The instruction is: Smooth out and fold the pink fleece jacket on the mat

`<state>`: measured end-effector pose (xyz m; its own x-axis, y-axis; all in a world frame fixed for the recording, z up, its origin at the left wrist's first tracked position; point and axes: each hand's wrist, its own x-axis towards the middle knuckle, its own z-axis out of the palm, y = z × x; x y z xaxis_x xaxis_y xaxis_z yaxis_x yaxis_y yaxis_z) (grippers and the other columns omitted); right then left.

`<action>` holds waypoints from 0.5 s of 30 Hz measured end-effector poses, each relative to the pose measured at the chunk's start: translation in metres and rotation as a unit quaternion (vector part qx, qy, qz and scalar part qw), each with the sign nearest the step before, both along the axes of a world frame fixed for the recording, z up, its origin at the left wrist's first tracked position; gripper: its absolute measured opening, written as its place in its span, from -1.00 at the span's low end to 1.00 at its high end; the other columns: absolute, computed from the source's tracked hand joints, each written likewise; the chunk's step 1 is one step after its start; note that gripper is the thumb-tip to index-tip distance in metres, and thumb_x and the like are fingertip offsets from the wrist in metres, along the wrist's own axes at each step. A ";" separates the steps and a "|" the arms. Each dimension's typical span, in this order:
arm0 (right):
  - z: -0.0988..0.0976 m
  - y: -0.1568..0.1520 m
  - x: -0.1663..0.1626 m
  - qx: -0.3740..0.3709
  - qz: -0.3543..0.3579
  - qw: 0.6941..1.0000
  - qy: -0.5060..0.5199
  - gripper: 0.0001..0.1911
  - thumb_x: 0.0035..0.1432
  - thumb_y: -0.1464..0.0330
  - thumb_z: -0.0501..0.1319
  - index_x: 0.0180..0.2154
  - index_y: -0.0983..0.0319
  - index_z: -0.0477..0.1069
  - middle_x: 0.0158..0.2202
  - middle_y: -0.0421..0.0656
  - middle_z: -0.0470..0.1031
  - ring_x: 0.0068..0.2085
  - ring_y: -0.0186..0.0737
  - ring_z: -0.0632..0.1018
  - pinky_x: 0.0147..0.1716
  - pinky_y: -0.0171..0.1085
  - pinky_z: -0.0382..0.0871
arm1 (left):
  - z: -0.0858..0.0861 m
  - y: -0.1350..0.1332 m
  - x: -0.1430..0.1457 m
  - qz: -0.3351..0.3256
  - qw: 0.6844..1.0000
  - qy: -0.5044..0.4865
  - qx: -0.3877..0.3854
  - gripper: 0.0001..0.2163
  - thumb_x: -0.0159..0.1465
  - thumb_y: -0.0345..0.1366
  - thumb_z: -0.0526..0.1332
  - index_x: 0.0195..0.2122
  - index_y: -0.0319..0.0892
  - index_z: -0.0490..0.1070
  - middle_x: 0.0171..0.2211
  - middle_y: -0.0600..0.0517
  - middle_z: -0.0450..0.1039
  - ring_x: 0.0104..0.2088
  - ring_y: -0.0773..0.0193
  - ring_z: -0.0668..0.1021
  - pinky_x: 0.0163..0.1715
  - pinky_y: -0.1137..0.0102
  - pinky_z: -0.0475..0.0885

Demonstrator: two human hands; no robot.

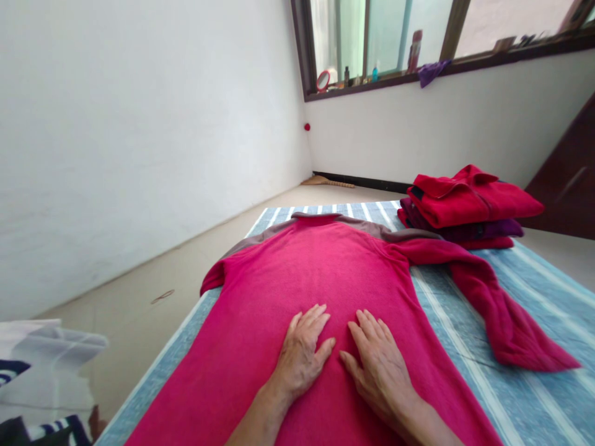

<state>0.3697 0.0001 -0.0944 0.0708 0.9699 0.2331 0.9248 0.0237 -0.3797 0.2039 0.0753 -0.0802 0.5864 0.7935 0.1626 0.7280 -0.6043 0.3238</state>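
A pink-red fleece jacket (316,272) with grey shoulders lies spread out, its plain side up and its collar at the far end. Both palms rest on its middle. My left hand (304,350) lies flat with the thumb pointing inward. Beside it, a small gap apart, my right hand (379,359) is flat too, fingers stretched forward. Neither hand grips the cloth. One sleeve extends out to the right across the bed cover; most of the left sleeve is hidden over the bed's edge.
A blue striped cover (469,328) lies under the jacket. Folded red and purple clothes (469,198) are stacked at the far right. A clear plastic bag (56,365) stands at lower left. Beyond the bed, a broom (325,181) lies on the floor. Bottles and a mirror (323,80) line the windowsill.
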 end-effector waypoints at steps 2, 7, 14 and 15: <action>0.001 0.000 0.000 -0.004 0.003 1.000 0.002 -0.53 0.20 0.23 0.16 0.10 0.27 0.42 0.22 0.05 0.30 0.24 0.03 0.30 0.23 0.02 0.14 | -0.001 0.000 0.000 0.000 1.000 -0.001 0.005 -0.59 0.24 -0.29 0.17 0.13 -0.15 0.36 0.19 -0.15 0.35 0.21 0.06 0.36 0.20 -0.05 0.21; 0.003 -0.001 0.001 -0.008 0.005 1.000 0.005 -0.53 0.20 0.23 0.16 0.10 0.28 0.42 0.22 0.06 0.30 0.25 0.04 0.30 0.24 0.02 0.13 | -0.003 0.000 0.000 -0.003 1.000 0.007 0.009 -0.59 0.24 -0.29 0.17 0.13 -0.18 0.35 0.19 -0.17 0.34 0.21 0.05 0.36 0.20 -0.06 0.22; 0.000 -0.001 0.001 0.007 0.004 1.000 0.001 -0.54 0.21 0.23 0.16 0.09 0.28 0.42 0.21 0.06 0.31 0.25 0.03 0.30 0.23 0.02 0.14 | -0.004 0.000 -0.001 -0.001 1.000 0.005 0.019 -0.58 0.24 -0.28 0.18 0.14 -0.16 0.34 0.18 -0.16 0.36 0.21 0.06 0.37 0.19 -0.04 0.24; 0.000 -0.001 0.001 0.007 0.003 1.000 0.000 -0.54 0.21 0.23 0.16 0.09 0.27 0.42 0.21 0.06 0.31 0.25 0.03 0.30 0.23 0.02 0.14 | -0.004 0.000 -0.001 -0.001 1.000 0.003 0.021 -0.58 0.24 -0.28 0.18 0.14 -0.17 0.34 0.18 -0.16 0.36 0.21 0.06 0.37 0.19 -0.04 0.23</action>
